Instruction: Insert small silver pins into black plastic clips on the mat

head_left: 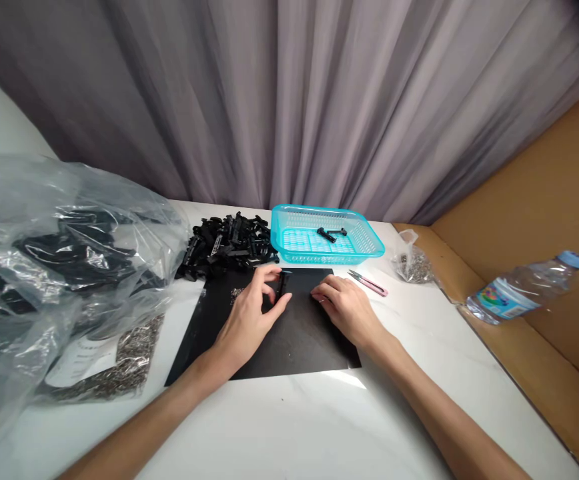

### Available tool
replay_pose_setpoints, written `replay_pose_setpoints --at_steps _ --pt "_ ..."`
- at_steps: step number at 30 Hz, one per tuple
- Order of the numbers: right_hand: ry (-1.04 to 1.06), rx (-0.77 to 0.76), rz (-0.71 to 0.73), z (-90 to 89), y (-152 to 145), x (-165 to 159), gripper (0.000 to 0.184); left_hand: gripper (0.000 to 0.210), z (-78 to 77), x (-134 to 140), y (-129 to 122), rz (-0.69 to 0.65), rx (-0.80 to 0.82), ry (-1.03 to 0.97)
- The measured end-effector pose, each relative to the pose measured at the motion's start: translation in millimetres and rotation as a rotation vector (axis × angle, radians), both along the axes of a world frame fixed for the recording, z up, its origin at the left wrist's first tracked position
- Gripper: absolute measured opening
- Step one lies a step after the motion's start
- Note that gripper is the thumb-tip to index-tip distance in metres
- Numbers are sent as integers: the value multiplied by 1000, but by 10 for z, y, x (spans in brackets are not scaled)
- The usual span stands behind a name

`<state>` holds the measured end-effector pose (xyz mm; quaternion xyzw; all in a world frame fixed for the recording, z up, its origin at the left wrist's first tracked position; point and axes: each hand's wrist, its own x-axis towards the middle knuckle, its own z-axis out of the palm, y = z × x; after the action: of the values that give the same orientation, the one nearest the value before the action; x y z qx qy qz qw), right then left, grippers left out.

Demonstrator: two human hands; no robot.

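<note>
My left hand (pixel 249 312) grips a small, narrow black plastic part (pixel 283 283) between thumb and fingers, holding it roughly on end over a black mat (pixel 294 343). Low over the mat's right side is my right hand (pixel 345 308), its fingers curled and pressed together. Whatever its fingertips hold, if anything, is too small to make out. A little heap of tiny metal pieces (pixel 236 293) lies on the mat, just left of my left hand. Beyond it a pile of similar black plastic parts (pixel 229 245) is heaped on the white table (pixel 289 427).
Behind the mat stands a turquoise basket (pixel 327 258) with a few black parts inside. Pink-handled thread snips (pixel 369 283) and a small bag of metal pieces (pixel 413 265) lie to the right. A bottle (pixel 519 293) rests against cardboard (pixel 534 193). Large plastic bags (pixel 94 233) crowd the left.
</note>
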<state>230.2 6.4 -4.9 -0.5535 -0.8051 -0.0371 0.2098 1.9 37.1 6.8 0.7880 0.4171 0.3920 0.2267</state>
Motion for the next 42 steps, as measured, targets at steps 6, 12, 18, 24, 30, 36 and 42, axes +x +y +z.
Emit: replay_pose_setpoints --at_steps 6,12,18,24,30,36,42 --pt "-124 -60 94 131 -113 72 27 47 -4 -10 29 -23 -63 -14" --pt "-125 -23 51 113 -95 14 21 46 -24 15 34 -70 -203 -92" --pt "39 -37 13 107 -46 -4 16 62 -48 49 -11 -130 -253 -143" --pt "189 -72 34 54 -23 46 17 67 -131 46 2 -130 -266 -121" --pt "292 -143 54 45 -1 114 15 74 -190 29 28 -155 -270 -86" --pt "454 -186 -11 137 -9 145 12 74 -204 33 25 -162 -240 -77" --pt "628 -251 34 195 -36 107 13 72 -184 54 19 -168 -196 -69"
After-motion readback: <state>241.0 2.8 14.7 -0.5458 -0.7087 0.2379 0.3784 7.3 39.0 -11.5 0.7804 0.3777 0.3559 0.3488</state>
